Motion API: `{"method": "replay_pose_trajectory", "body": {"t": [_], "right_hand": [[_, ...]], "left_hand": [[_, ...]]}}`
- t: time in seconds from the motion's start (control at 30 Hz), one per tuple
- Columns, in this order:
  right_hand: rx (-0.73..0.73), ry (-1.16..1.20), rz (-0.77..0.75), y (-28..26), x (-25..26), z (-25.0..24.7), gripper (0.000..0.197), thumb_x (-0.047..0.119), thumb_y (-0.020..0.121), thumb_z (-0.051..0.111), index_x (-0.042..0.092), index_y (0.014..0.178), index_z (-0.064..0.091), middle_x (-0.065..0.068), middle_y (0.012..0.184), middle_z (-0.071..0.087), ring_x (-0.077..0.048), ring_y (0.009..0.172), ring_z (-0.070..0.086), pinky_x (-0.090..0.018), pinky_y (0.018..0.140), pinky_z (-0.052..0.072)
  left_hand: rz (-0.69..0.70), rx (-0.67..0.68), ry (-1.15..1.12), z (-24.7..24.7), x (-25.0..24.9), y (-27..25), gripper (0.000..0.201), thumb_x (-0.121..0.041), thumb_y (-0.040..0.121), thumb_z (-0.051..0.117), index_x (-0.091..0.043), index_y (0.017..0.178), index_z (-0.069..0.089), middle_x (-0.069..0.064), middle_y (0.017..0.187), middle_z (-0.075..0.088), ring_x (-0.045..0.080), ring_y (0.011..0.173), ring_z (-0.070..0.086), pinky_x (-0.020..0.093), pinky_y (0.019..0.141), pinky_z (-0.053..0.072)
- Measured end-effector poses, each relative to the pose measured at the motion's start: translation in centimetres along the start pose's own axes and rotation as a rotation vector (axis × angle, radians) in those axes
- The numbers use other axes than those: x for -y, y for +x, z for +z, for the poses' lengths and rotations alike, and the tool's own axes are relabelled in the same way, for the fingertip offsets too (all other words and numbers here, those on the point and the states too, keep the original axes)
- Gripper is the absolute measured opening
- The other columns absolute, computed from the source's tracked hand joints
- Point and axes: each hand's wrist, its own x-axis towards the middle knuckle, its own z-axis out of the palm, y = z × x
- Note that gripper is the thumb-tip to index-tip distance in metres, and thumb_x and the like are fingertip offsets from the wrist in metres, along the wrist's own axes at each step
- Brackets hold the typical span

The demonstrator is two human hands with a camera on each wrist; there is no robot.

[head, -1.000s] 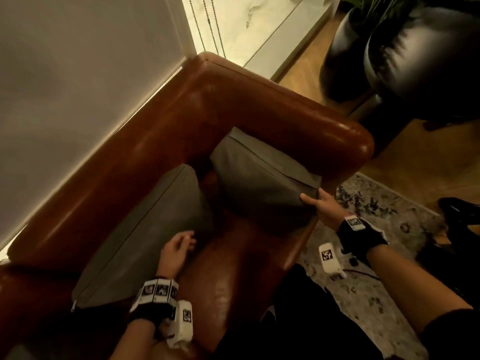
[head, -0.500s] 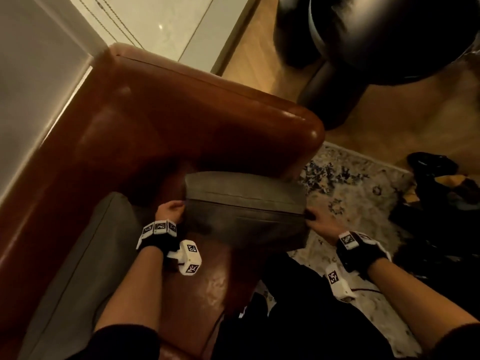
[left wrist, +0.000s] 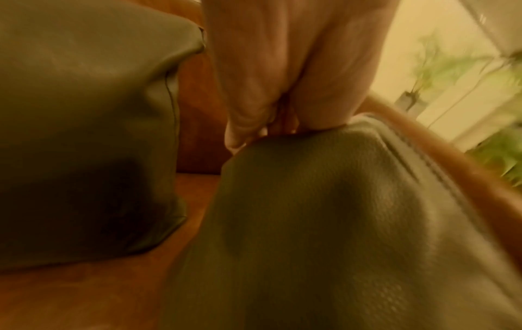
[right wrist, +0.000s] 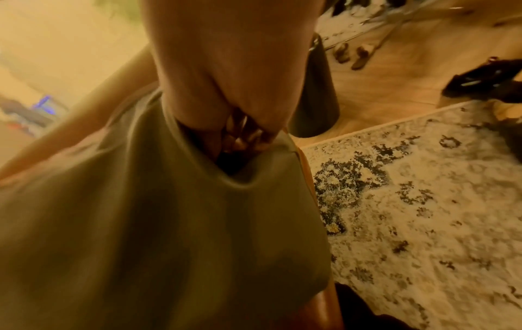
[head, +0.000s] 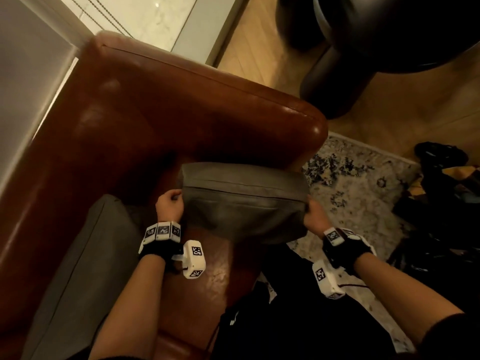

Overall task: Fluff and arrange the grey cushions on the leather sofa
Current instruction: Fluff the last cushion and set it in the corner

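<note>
The person holds a soft, plump grey fabric cushion (head: 244, 203) up over the seat of the brown leather sofa (head: 161, 105), near its right armrest, probably to shake the filling loose. The left hand (head: 169, 207) pinches its left corner and the right hand (head: 314, 215) bunches the right corner, fingers curled tight. It sags between them, seam uppermost. A second flat grey cushion (head: 85, 276) leans against the backrest at left.
</note>
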Motion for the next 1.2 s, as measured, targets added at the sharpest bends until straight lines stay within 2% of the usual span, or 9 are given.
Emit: {"method": "replay_pose_trajectory", "body": {"t": [0.1, 0.2, 0.3, 0.5, 0.67, 0.8, 0.93, 1.1, 1.2], "right_hand": [[-0.099, 0.280, 0.170, -0.8, -0.8, -3.8, 0.019, 0.008, 0.088, 0.059, 0.014, 0.105, 0.064, -0.003, 0.104, 0.064, -0.020, 0.101, 0.057, -0.031, 0.085, 0.045], [-0.250, 0.853, 0.263, -2.5, -1.7, -6.8, 0.006, 0.013, 0.080, 0.062, 0.012, 0.085, 0.059, -0.004, 0.095, 0.061, -0.019, 0.103, 0.056, -0.018, 0.075, 0.053], [-0.235, 0.983, 0.266, -3.6, -1.5, -6.7, 0.005, 0.014, 0.083, 0.057, 0.009, 0.083, 0.056, -0.005, 0.093, 0.061, -0.016, 0.097, 0.057, -0.017, 0.070, 0.055], [-0.101, 0.797, 0.362, -3.4, 0.3, -4.9, 0.026, 0.023, 0.096, 0.048, 0.006, 0.108, 0.063, -0.001, 0.095, 0.067, -0.012, 0.089, 0.060, -0.022, 0.075, 0.046], [-0.192, 0.743, 0.479, -4.5, 0.8, -4.7, 0.023, 0.022, 0.093, 0.055, 0.002, 0.092, 0.066, -0.004, 0.077, 0.069, -0.005, 0.053, 0.067, -0.014, 0.048, 0.052], [-0.098, 0.885, 0.335, -7.8, 5.2, -6.2, 0.029, 0.032, 0.095, 0.049, 0.011, 0.098, 0.068, -0.007, 0.105, 0.068, -0.012, 0.083, 0.069, -0.018, 0.064, 0.056], [0.031, 0.949, 0.223, -10.4, 12.0, -4.3, 0.034, 0.032, 0.097, 0.045, 0.007, 0.110, 0.065, -0.007, 0.105, 0.073, -0.016, 0.095, 0.070, -0.023, 0.074, 0.057], [0.102, 0.407, -0.084, -11.9, 17.6, 7.2, 0.030, 0.023, 0.097, 0.048, 0.008, 0.073, 0.058, -0.004, 0.060, 0.053, -0.011, 0.060, 0.052, -0.028, 0.059, 0.041], [0.147, 0.127, -0.137, -11.6, 16.8, 13.9, 0.031, 0.025, 0.095, 0.052, 0.016, 0.065, 0.047, 0.004, 0.060, 0.045, -0.008, 0.059, 0.043, -0.033, 0.063, 0.036]], "left_hand": [[-0.084, -0.142, -0.417, -1.1, 0.6, -0.9, 0.030, -0.016, 0.094, 0.050, 0.003, 0.116, 0.059, 0.025, 0.117, 0.061, 0.035, 0.112, 0.057, 0.041, 0.100, 0.044], [-0.292, -0.079, -0.822, -1.2, 2.5, -2.5, 0.033, -0.027, 0.099, 0.039, -0.008, 0.121, 0.055, 0.012, 0.134, 0.051, 0.024, 0.122, 0.050, 0.037, 0.110, 0.037], [-0.458, 0.012, -0.973, -0.8, 5.1, -3.8, 0.048, -0.039, 0.099, 0.029, -0.013, 0.138, 0.038, 0.002, 0.145, 0.039, 0.021, 0.134, 0.039, 0.034, 0.111, 0.034], [-0.360, 0.012, -0.859, -1.5, 6.1, -4.9, 0.050, -0.036, 0.093, 0.051, -0.023, 0.138, 0.035, 0.001, 0.125, 0.049, 0.020, 0.119, 0.047, 0.042, 0.102, 0.036], [-0.204, -0.030, -0.466, -1.3, 8.5, -4.0, 0.026, -0.030, 0.088, 0.059, -0.005, 0.084, 0.065, 0.027, 0.096, 0.066, 0.037, 0.100, 0.063, 0.047, 0.092, 0.047], [-0.230, -0.130, -0.523, -3.3, 8.7, -4.4, 0.047, -0.038, 0.095, 0.044, 0.006, 0.096, 0.063, 0.028, 0.102, 0.062, 0.029, 0.098, 0.058, 0.048, 0.097, 0.045], [-0.223, 0.042, -0.403, -5.0, 8.0, -6.3, 0.057, -0.048, 0.097, 0.027, -0.010, 0.136, 0.042, 0.019, 0.141, 0.043, 0.035, 0.130, 0.042, 0.048, 0.108, 0.036], [-0.012, 0.210, -0.634, -5.3, 5.0, -13.1, 0.046, -0.047, 0.095, 0.036, -0.023, 0.132, 0.046, 0.003, 0.126, 0.055, 0.020, 0.115, 0.053, 0.048, 0.091, 0.048], [-0.026, 0.370, -0.610, -3.4, 4.3, -16.1, 0.069, -0.059, 0.082, 0.051, -0.024, 0.140, 0.037, 0.001, 0.139, 0.048, 0.017, 0.129, 0.046, 0.045, 0.108, 0.039]]}}
